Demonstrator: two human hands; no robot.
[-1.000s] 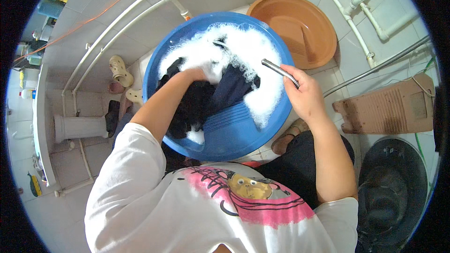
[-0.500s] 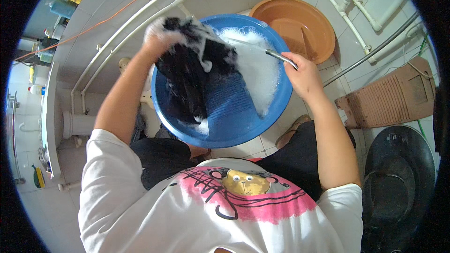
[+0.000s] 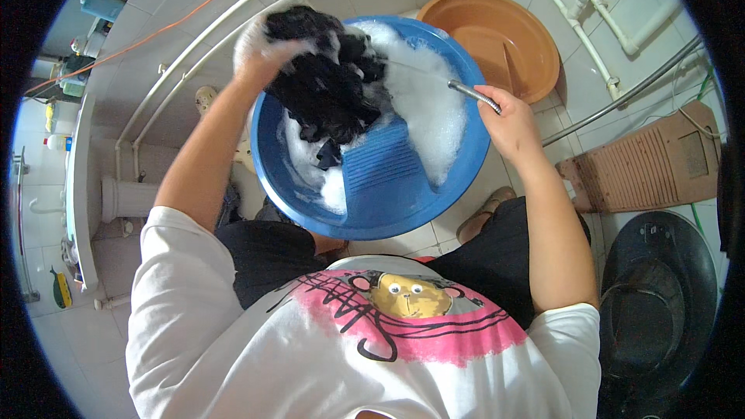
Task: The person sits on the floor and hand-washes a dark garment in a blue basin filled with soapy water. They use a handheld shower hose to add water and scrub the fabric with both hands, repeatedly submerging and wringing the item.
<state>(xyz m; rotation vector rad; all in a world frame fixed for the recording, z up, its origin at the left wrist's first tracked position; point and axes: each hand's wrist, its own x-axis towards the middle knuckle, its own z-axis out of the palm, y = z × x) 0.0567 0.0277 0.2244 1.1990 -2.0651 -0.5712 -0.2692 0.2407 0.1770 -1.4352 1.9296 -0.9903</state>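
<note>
We are clutching black cloth (image 3: 322, 89) in our left grip (image 3: 268, 50), a hose (image 3: 466, 92) in our right grip (image 3: 512, 126), perhaps risking slips from suds (image 3: 427, 112).

Bunched black cloth (image 3: 326, 89), wet and foam-streaked, hangs from the left fingers (image 3: 289, 50), while a ribbed silver tube (image 3: 472, 94) slants up leftward from the right fingers (image 3: 504, 97), spraying toward it.

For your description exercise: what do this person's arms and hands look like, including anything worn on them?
The loose white shirt has short sleeves ending around the elbows; both forearms are bare. The left hand is ungloved, blurred and partly covered with white foam. The right hand is also ungloved, with no ring or watch visible.
</note>
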